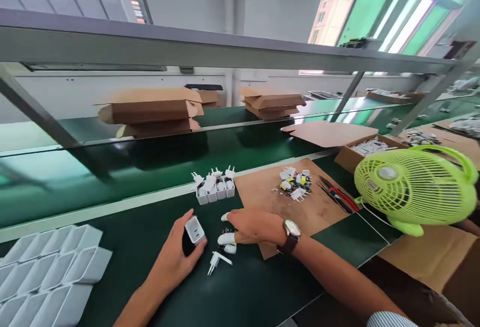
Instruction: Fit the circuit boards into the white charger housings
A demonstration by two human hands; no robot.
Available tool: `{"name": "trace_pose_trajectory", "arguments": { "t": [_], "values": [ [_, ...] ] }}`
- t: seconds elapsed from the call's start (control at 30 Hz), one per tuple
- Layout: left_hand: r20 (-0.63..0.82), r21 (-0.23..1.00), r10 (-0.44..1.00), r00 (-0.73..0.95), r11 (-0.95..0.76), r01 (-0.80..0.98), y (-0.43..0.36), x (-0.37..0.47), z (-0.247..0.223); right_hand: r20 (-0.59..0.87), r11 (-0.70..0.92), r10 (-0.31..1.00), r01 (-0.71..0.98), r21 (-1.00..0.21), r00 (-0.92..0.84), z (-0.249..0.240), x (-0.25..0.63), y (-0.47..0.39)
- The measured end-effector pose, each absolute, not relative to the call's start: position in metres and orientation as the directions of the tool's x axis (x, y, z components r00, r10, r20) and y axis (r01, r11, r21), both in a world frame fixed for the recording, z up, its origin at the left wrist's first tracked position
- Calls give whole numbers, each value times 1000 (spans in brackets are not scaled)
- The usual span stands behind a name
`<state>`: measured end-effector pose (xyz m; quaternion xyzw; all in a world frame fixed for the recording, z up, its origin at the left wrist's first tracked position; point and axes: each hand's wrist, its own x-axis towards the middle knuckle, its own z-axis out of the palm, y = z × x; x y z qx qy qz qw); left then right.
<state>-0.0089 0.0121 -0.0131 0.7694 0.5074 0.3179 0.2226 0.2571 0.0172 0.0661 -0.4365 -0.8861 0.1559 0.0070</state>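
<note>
Over a dark green workbench (pixel 131 227), the left hand (pixel 170 254) curls thumb and fingers around a white charger housing (pixel 195 230); the right hand (pixel 253 227), white-capped fingertips (pixel 226 238) slightly parted, is at a small electronic part (pixel 230 249) — whether gripping, I cannot tell. Just beside lies a white plug piece (pixel 215 261); farther out — filled housings (pixel 213 196), a cardboard sheet (pixel 258 192), a green fan (pixel 408 182).
</note>
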Motion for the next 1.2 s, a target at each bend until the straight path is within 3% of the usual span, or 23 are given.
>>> {"name": "trace_pose_trajectory", "arguments": {
  "t": [0.2,0.33,0.5,0.7,0.83,1.03,1.2],
  "values": [
    [303,673,892,336,-450,587,5,-3,-4,36,573,805,759,-309,-592,55,243,8],
    [278,690,900,336,-430,582,3,-5,-2,-3,499,854,820,-281,-521,51,248,4],
    [264,698,905,334,-418,581,3,-3,-2,133,529,837,722,-446,-532,44,252,0],
    [262,700,910,320,-408,586,3,-4,-2,108,647,751,694,-316,-651,42,253,-14],
    [240,710,915,325,-393,584,3,-5,-1,159,715,678,595,-367,-717,42,265,-15],
    [209,704,934,290,-349,619,4,-5,0,203,694,695,571,-437,-690,43,270,-6],
    [271,723,926,262,-376,579,5,-4,-6,438,673,738,513,-533,-513,46,258,-4]
  ]
}}
